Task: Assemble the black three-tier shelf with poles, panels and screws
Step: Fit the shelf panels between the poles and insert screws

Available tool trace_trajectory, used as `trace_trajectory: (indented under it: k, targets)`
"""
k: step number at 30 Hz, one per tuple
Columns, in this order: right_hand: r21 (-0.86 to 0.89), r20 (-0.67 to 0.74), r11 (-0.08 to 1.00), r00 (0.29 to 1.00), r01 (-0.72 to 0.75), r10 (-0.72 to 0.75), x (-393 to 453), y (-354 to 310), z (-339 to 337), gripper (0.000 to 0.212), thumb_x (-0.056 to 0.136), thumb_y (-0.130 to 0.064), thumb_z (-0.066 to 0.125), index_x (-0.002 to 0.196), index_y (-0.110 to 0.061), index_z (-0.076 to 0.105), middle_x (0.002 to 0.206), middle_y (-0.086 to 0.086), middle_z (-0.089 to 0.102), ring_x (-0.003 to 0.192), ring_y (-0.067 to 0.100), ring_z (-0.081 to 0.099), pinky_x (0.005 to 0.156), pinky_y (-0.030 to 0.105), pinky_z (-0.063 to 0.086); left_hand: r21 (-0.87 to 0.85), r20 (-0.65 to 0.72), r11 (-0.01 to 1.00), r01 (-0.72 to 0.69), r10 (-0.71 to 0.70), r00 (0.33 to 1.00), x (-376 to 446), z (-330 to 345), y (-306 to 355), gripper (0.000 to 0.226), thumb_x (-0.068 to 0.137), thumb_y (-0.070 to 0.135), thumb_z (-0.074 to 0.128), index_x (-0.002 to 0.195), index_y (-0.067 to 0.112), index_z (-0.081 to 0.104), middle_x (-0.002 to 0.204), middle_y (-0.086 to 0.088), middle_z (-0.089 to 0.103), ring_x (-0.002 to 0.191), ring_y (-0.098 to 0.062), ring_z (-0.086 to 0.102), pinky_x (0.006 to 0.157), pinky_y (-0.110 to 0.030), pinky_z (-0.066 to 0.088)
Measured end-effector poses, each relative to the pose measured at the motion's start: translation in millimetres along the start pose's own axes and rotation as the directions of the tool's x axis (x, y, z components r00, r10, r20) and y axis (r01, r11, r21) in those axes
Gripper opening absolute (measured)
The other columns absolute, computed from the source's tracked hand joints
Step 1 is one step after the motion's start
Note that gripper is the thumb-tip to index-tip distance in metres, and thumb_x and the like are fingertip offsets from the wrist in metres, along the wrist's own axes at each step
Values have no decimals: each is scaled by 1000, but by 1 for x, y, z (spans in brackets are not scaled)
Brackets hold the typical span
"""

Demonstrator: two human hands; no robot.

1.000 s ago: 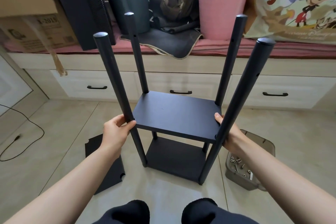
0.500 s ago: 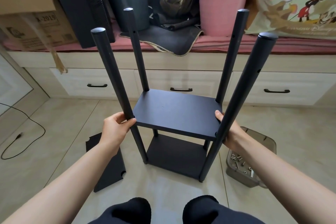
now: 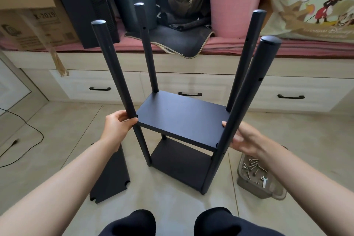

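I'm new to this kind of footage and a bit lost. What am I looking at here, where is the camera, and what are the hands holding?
There is no machine: a person wears a camera on the head, looking down at their own arms. On the tiled floor stands a half-built black shelf with four poles and two panels fitted. The left hand grips the near left pole at the middle panel. The right hand rests with straight fingers against that panel's right edge, behind the near right pole. A spare panel lies on the floor to the left; a clear tray with screws and a small wrench sits to the right.
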State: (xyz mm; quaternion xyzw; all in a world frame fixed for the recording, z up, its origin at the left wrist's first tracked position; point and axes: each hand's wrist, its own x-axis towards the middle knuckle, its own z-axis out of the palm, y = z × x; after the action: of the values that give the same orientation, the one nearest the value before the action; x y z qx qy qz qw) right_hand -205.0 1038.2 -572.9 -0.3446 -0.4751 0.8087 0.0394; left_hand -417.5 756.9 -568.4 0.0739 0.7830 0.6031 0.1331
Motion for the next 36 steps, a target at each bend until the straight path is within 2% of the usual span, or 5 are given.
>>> trace_trajectory:
  k: [9, 13, 20, 27, 36]
  targets:
    - [92, 87, 995, 996, -24, 16, 5, 11, 0, 55, 97, -6, 44, 52, -13, 75, 54, 2, 63, 49, 16, 65, 63, 41, 57, 192, -198, 957, -219, 256, 946, -51, 35, -3, 71, 88, 21, 73, 148, 25, 35, 147, 9, 37, 130, 2, 35, 103, -17, 29]
    - [118, 62, 993, 998, -14, 7, -2, 13, 7, 55, 97, -6, 44, 50, -12, 72, 51, 1, 61, 47, 15, 64, 55, 36, 58, 330, 113, 777, -536, 531, 839, -87, 60, -4, 74, 84, 13, 78, 148, 20, 40, 157, 7, 33, 150, -7, 20, 121, -27, 17]
    - [151, -57, 988, 998, 18, -9, -13, 16, 28, 19, 99, -6, 44, 95, -1, 61, 59, 8, 68, 49, 19, 68, 47, 35, 57, 522, 622, 417, -744, 410, 667, -109, 100, -25, 97, 81, 72, 59, 159, 34, 16, 166, 18, 3, 150, -5, -24, 123, -44, -13]
    - [201, -53, 979, 998, -28, 39, -14, 16, 36, 24, 101, -4, 41, 96, 2, 64, 71, 13, 74, 60, 24, 73, 47, 34, 57, 669, 492, 346, -658, 457, 741, -119, 123, -22, 100, 76, 89, 34, 158, 34, 26, 166, 13, 15, 155, -25, -9, 119, -57, -12]
    - [261, -68, 960, 990, -105, 127, -16, 21, 42, 16, 97, -4, 52, 109, 3, 60, 73, 16, 72, 61, 28, 73, 50, 37, 58, 590, 524, 328, -737, 539, 659, -109, 108, -24, 80, 82, 72, 46, 150, 30, 46, 158, 5, 39, 151, -31, 24, 117, -70, 11]
